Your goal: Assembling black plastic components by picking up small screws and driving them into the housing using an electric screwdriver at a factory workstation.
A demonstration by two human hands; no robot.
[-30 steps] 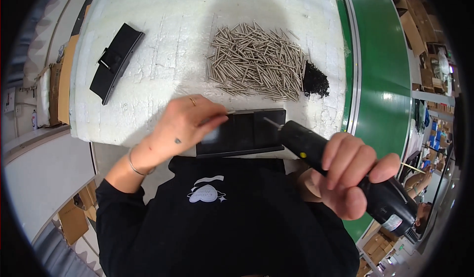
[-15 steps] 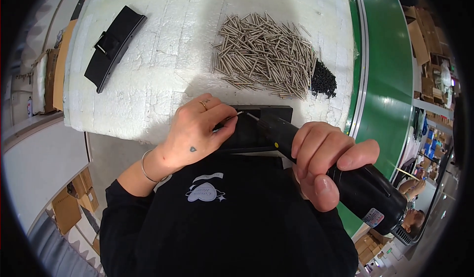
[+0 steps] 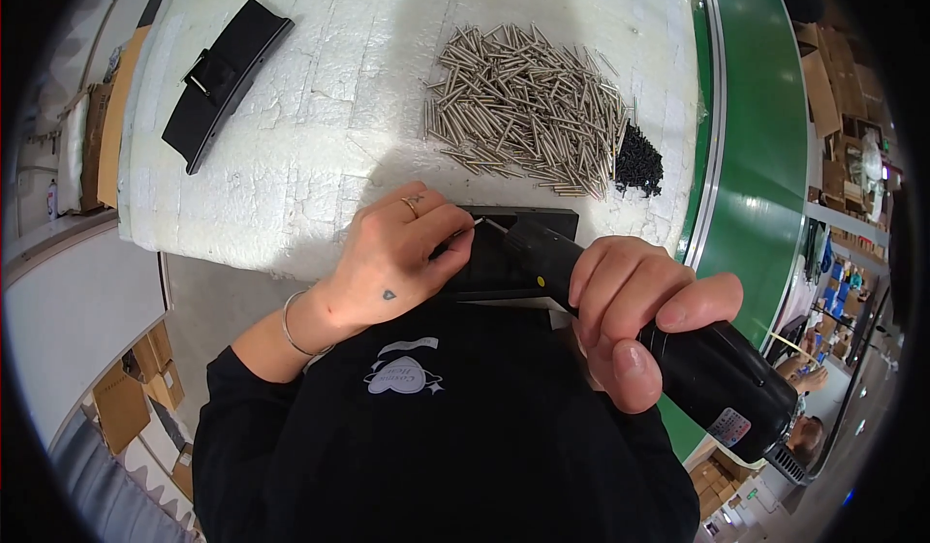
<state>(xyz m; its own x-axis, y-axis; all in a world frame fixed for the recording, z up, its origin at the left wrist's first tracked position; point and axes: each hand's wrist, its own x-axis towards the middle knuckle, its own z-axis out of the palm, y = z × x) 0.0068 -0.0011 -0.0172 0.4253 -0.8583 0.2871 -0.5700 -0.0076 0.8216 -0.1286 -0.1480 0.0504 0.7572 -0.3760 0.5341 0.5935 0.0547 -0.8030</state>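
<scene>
My right hand (image 3: 635,315) is wrapped round a black electric screwdriver (image 3: 722,378), whose thin bit points left. Thumb and fingers of my left hand (image 3: 402,248) pinch a thin metal pin (image 3: 478,221), its end showing just left of the bit tip. Whether pin and bit touch, I cannot tell. Beneath both hands, at the near edge of the white padded surface, lies a black plastic part (image 3: 504,277), largely covered by my left hand and the tool. Beyond it spreads a heap of silver metal pins (image 3: 528,112), with a small pile of black screws (image 3: 639,162) at its right.
A curved black piece (image 3: 228,88) with a metal pin across it lies on the white padded surface (image 3: 320,126) at the far left. A green table (image 3: 751,136) runs along the right. Another person's hand (image 3: 812,378) shows at the far right, near cardboard boxes.
My left hand with the pin has shifted very slightly right. The screwdriver stays almost in place, and the whole view has moved a little.
</scene>
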